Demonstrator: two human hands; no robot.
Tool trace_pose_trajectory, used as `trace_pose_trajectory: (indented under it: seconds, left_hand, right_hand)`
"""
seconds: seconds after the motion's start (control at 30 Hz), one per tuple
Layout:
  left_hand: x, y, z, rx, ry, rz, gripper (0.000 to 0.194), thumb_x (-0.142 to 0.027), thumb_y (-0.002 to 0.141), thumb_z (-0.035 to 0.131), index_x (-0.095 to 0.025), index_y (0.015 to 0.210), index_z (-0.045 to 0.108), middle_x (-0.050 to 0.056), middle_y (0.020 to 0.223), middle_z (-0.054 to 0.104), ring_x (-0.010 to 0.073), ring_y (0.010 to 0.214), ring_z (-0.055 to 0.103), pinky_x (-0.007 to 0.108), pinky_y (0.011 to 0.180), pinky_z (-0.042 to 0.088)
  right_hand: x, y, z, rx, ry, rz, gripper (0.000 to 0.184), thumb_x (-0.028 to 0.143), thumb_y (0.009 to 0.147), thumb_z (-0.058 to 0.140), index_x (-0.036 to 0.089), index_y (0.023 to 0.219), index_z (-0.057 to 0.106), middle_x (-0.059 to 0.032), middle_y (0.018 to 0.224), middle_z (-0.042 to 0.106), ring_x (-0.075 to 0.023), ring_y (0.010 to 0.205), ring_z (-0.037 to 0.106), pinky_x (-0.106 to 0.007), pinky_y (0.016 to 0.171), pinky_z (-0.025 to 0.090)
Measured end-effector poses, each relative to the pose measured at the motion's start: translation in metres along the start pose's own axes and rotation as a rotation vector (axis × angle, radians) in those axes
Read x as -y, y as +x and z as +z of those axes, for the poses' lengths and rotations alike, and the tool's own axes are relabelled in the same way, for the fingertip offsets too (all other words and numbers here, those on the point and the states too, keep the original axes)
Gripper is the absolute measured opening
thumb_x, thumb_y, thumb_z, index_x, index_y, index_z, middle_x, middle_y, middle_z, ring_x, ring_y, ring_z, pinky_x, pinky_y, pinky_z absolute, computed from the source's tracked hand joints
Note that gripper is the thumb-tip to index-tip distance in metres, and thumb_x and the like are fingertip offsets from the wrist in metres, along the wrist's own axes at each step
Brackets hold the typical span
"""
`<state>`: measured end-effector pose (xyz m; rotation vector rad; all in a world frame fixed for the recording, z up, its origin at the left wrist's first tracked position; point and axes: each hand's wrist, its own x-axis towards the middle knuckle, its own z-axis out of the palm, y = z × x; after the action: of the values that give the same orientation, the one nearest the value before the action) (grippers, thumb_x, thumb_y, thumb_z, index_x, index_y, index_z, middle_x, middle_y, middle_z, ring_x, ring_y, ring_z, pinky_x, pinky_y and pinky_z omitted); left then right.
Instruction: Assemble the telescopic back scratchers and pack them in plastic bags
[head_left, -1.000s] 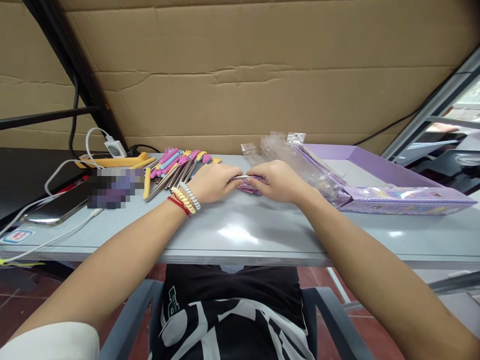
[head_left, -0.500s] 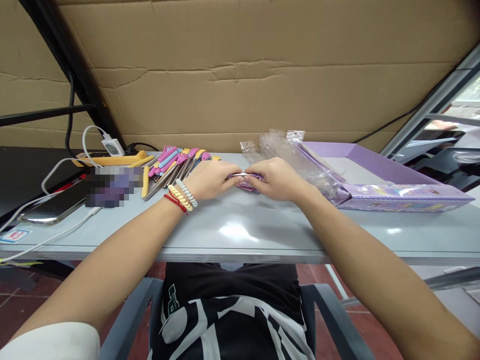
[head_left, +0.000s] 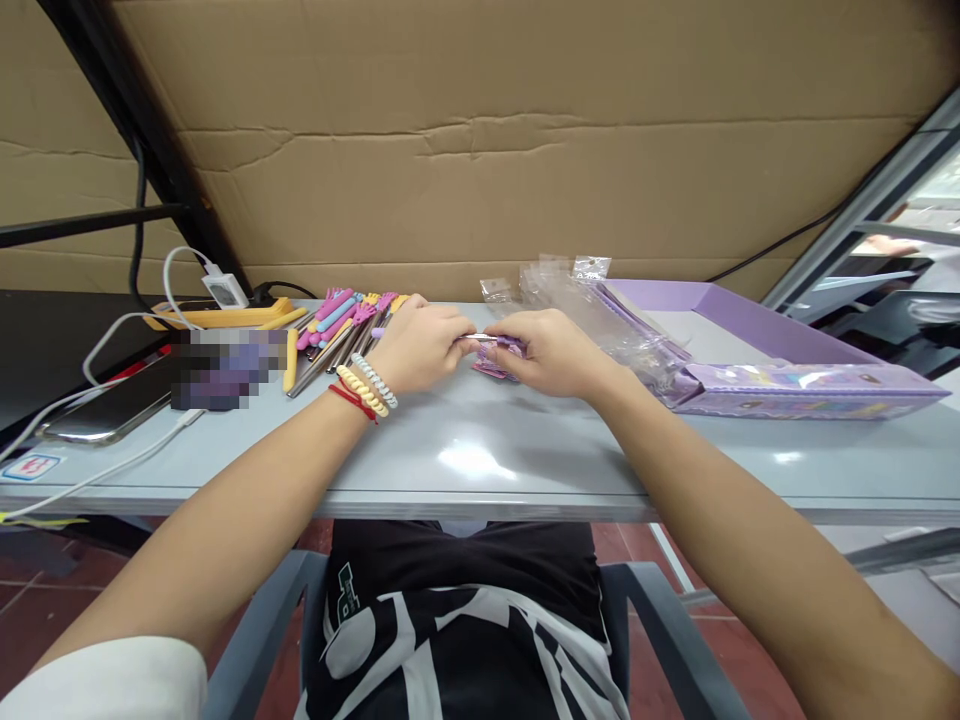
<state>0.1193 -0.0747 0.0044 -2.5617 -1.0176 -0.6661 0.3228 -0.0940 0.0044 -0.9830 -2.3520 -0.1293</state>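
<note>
Backs upward, the left hand (head_left: 421, 345) and right hand (head_left: 553, 352) are facing each other over the bench (head_left: 420, 465), fingers pinching a thin silvery piece (head_left: 482, 337) between them; a blue-edged sticker (head_left: 30, 467) is showing unreadable red marks.

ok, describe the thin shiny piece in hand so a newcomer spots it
On the grey table, look between the stick pile at left and the purple box at right. There the left hand and right hand nearly meet, the thin shiny piece spanning the gap. Its silvery gleam sets it apart from the purple pieces just below.
</note>
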Motion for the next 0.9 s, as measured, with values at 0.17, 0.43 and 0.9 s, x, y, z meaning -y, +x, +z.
trace_pose_trajectory:
  seconds: [0.17, 0.43, 0.9]
  left_hand:
    - [0.014, -0.001, -0.006, -0.134, 0.01, -0.105, 0.028, -0.032, 0.092, 0.045, -0.02, 0.094, 0.07, 0.008, 0.089, 0.07, 0.0226, 0.086, 0.063, 0.038, 0.08, 0.036]
    - [0.022, -0.005, -0.01, -0.185, -0.035, -0.036, 0.033, -0.038, 0.093, 0.045, -0.02, 0.101, 0.071, 0.008, 0.09, 0.07, 0.0205, 0.085, 0.063, 0.033, 0.074, 0.037]
    - [0.015, -0.002, 0.0, -0.358, 0.028, 0.079, 0.032, -0.041, 0.096, 0.044, -0.026, 0.099, 0.072, 0.005, 0.08, 0.067, 0.0175, 0.074, 0.057, 0.033, 0.067, 0.034]
  right_hand:
    - [-0.005, 0.002, -0.002, -0.182, 0.049, -0.018, 0.027, 0.031, 0.087, 0.053, 0.017, 0.105, 0.069, -0.0087, 0.093, 0.07, -0.0187, 0.08, 0.061, -0.031, 0.075, 0.043]
    - [-0.004, 0.003, -0.006, -0.268, 0.109, -0.017, 0.032, 0.042, 0.08, 0.066, 0.016, 0.098, 0.071, -0.0078, 0.088, 0.071, -0.0175, 0.076, 0.062, -0.03, 0.071, 0.045]
    - [0.001, 0.001, -0.004, -0.316, 0.327, 0.025, 0.031, 0.046, 0.079, 0.067, 0.017, 0.088, 0.071, -0.0059, 0.083, 0.07, -0.0159, 0.072, 0.061, -0.029, 0.066, 0.047]
